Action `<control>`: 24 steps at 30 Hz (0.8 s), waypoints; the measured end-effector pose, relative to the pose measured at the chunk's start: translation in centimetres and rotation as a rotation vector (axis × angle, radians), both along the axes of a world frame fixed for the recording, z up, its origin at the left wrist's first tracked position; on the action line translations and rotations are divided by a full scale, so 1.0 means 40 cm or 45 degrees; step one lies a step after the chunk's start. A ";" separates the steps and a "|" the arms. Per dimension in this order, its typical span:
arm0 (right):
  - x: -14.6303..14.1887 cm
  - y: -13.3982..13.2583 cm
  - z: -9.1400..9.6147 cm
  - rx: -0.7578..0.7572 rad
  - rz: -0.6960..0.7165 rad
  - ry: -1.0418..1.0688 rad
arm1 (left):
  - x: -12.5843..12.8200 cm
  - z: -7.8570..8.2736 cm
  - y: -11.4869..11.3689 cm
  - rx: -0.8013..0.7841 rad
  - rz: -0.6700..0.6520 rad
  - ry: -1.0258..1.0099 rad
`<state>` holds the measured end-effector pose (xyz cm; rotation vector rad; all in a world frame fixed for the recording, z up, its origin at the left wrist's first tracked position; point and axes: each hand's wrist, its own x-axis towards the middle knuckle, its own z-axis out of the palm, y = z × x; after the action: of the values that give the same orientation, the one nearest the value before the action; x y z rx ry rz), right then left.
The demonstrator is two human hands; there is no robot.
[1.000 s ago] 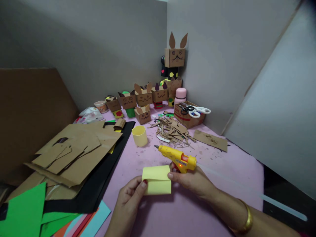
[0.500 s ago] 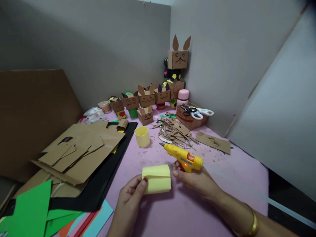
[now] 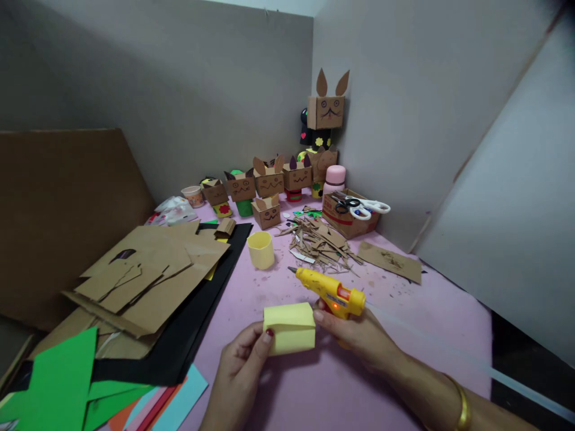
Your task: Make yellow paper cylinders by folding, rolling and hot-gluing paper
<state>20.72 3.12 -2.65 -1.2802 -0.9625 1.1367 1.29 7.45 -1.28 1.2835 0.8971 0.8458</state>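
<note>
From my end of the head feed, what has just changed is the gap on the right: half a second ago the right hand [image 3: 359, 335] stood apart from the yellow paper roll [image 3: 291, 341], and now its thumb is right by the roll's right edge. Whether they touch I can't tell. I read this as the right hand coming in to steady the roll, with no glue going on at this moment, since the nozzle [image 3: 291, 270] points off to the left, beyond the roll.

My left hand [image 3: 240, 365] has a closed grip on the roll's left end, thumb across the front and fingers mostly hidden behind. The right grip is wrapped around the handle of the glue gun [image 3: 323, 284]; its orange light is lit, and a clear glue stick [image 3: 530, 392] trails out to the right.

The roll is held up over the near part of the bench [image 3: 336, 395], an overlapping edge running across its face. To me that seam looks slightly lifted, so I'd judge it not firmly closed.

Against the frame from a second ago, the whole view has drifted a little, so the yellow ring [image 3: 261, 254] and the cardboard scraps [image 3: 317, 242] sit slightly further right. Neither seems disturbed on the bench itself.
</note>
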 end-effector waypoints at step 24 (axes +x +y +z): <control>-0.009 0.010 0.007 -0.075 0.035 0.180 | 0.006 0.011 -0.008 -0.019 -0.037 0.014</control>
<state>20.37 3.50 -2.35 -1.2187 -0.8496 1.2675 1.54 7.13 -0.83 1.2865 0.8897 0.8092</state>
